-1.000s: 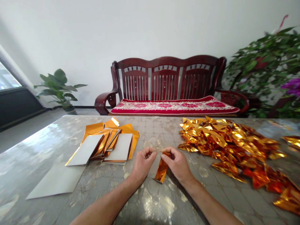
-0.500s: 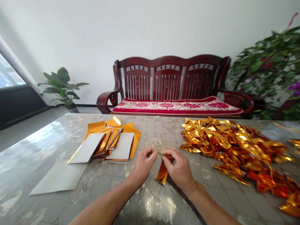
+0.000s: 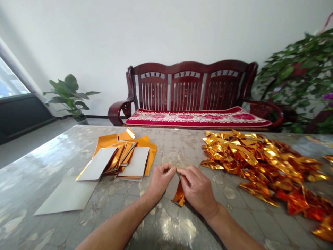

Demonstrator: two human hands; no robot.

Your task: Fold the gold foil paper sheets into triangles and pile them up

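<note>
Between my hands is a sheet of gold foil paper (image 3: 179, 195), partly folded, with its pale back showing toward the left. My left hand (image 3: 161, 178) pinches the sheet's far end between thumb and fingers. Right beside it, my right hand (image 3: 199, 189) is closed on the same end, its fingertips almost touching the left ones. The fingers hide the far edge of the sheet. To the left lies a loose stack of gold foil sheets (image 3: 104, 141), some with the white side up. On the right spreads a heap of folded gold foil pieces (image 3: 244, 156).
A single pale sheet (image 3: 65, 196) lies at the left of the patterned table (image 3: 109, 229). Clear plastic (image 3: 312, 144) rests at the far right. Behind the table stand a dark wooden bench (image 3: 186, 92) with a red cushion, and potted plants (image 3: 71, 93) at both sides.
My right hand's fingers have shifted left toward my left fingertips along the sheet's far end, covering more of the gold fold. My left hand has barely moved.
</note>
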